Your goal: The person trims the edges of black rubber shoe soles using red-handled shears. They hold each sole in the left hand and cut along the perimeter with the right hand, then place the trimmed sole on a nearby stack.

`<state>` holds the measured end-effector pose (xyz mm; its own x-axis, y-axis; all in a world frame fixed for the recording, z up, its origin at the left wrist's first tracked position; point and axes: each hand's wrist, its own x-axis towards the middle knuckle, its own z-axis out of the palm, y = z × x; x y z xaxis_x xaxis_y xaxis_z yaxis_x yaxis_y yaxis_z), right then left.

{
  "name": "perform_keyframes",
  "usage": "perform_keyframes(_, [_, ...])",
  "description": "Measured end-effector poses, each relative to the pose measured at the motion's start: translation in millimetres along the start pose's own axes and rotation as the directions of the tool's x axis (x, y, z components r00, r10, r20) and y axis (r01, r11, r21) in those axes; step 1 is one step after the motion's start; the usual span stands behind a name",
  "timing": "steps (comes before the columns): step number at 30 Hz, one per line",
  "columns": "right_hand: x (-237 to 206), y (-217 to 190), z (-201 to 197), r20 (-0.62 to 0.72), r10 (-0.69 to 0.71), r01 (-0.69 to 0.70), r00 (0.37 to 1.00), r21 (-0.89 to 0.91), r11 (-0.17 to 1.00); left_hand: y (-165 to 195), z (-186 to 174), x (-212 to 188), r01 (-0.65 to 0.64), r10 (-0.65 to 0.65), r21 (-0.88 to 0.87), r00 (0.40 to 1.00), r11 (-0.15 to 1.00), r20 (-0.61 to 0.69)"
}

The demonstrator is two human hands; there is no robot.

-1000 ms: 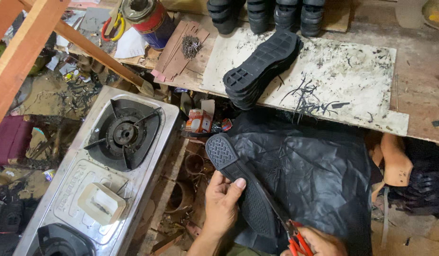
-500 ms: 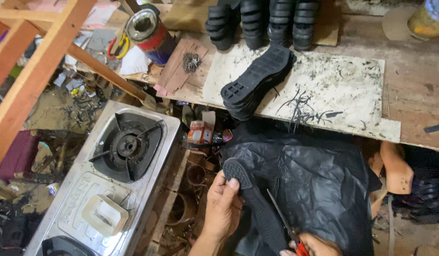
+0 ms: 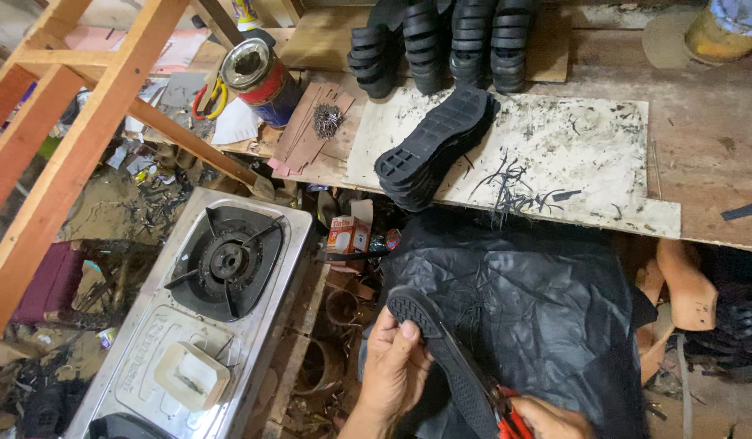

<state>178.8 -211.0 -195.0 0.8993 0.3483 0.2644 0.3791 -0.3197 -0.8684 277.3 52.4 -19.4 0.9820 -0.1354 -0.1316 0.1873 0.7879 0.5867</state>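
Left hand [image 3: 394, 370] grasps the black rubber sole [image 3: 441, 349] near its toe; right hand [image 3: 546, 419] grips red-handled scissors [image 3: 506, 415]. We judge the sole light, flexible, best held edgewise.

The shoe sole [image 3: 441, 349] in the left hand [image 3: 394, 370] is black with a fine ribbed tread; the scissors [image 3: 510, 419] at the right hand [image 3: 554, 421] have red handles. The stacked soles [image 3: 433, 146] are black too, lying on a whitish board [image 3: 587, 154] streaked with dark marks. The plastic sheet [image 3: 546, 309] is glossy black (crinkled all over). The gas stove [image 3: 205, 301] is silver with a black burner; the tin can [image 3: 258, 73] is red and blue
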Motion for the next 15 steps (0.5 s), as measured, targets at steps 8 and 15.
perform_keyframes(8, [3,-26,-13,0.108,0.623,-0.616,0.774,-0.095,0.782,-1,7,-9,-0.007,0.006,0.035,0.999,0.999,0.045])
perform_keyframes(15, [59,-108,-50,-0.083,0.214,-0.229,0.973,-0.28,0.932,-18,13,-25,0.013,-0.022,0.054,0.986,0.998,0.165])
